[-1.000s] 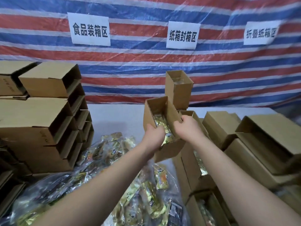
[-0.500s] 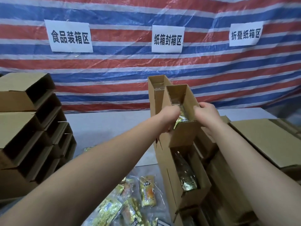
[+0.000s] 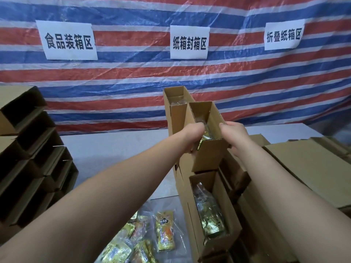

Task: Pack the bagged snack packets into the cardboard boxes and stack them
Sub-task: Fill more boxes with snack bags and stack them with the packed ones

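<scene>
Cardboard box [image 3: 207,147], packed, gripped at both sides by left hand [image 3: 193,136] and right hand [image 3: 234,138], fingers curled, above the stack [image 3: 212,211]; next, lowering it squarely on.

Held box [image 3: 206,149] atop box stack [image 3: 209,215]

The box [image 3: 206,149] I grip between my left hand [image 3: 191,138] and right hand [image 3: 234,136] is matt brown corrugated cardboard, its cut rim showing rough fluting, and the packet [image 3: 206,134] between my hands is glossy gold foil. Just under my grip, another matt cardboard box [image 3: 201,232] holds snack packets [image 3: 208,211] in shiny clear plastic. Beyond my grip hangs a woven plastic tarp [image 3: 133,76] with a slight sheen, bearing matt white paper signs [image 3: 189,42].
</scene>
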Motion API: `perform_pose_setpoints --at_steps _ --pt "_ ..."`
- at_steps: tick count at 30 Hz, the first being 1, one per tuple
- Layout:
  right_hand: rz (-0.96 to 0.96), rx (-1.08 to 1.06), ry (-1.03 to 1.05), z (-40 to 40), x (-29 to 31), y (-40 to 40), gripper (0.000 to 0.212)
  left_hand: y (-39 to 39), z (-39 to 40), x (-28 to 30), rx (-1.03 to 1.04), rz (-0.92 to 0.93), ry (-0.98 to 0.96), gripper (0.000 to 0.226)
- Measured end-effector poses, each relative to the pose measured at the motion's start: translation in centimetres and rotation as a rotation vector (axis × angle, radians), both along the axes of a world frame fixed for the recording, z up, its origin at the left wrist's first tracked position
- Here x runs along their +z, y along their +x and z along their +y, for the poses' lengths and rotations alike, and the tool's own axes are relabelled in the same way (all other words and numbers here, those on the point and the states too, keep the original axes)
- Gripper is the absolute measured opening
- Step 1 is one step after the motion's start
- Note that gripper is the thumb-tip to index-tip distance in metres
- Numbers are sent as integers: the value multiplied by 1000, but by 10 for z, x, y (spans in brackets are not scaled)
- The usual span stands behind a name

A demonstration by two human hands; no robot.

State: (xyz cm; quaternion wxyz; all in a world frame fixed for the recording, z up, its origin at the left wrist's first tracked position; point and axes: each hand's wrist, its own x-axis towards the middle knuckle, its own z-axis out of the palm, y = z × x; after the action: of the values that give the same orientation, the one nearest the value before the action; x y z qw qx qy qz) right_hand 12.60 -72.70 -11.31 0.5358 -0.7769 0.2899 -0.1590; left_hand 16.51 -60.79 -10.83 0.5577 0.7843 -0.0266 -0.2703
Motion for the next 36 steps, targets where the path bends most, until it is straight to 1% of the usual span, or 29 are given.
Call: perform_pose_setpoints --at_steps 3,4,5,7,9,15,21,26,31,34,36 --pt "11 9 -9 -2 -4 4 35 6 -3 -8 12 14 32 31" --pt "12 11 -19 -2 -4 5 35 7 -4 -9 15 20 29 27" --pt "12 12 -26 -3 -5 7 35 7 -4 -9 13 23 21 29" --pt "17 9 -40 -6 -5 10 35 9 -6 -8 3 47 -4 45" --pt "34 7 -49 -8 -4 12 36 11 -6 -8 -13 62 -3 53" --pt "70 15 -13 -11 -6 13 36 16 -12 -11 -20 69 30 57" --pt "76 5 -7 -14 -7 14 38 12 -10 -12 -19 63 -3 66" --pt "86 8 -75 -15 -9 16 36 8 -7 -11 -20 44 -21 73" --pt "109 -12 -154 -16 -3 14 41 6 -2 -10 -2 30 -34 79" --pt "103 -48 -281 -12 4 11 38 6 5 -7 28 9 -45 83" --pt "23 -97 -424 -5 11 7 29 6 15 -6 32 -20 -31 82"
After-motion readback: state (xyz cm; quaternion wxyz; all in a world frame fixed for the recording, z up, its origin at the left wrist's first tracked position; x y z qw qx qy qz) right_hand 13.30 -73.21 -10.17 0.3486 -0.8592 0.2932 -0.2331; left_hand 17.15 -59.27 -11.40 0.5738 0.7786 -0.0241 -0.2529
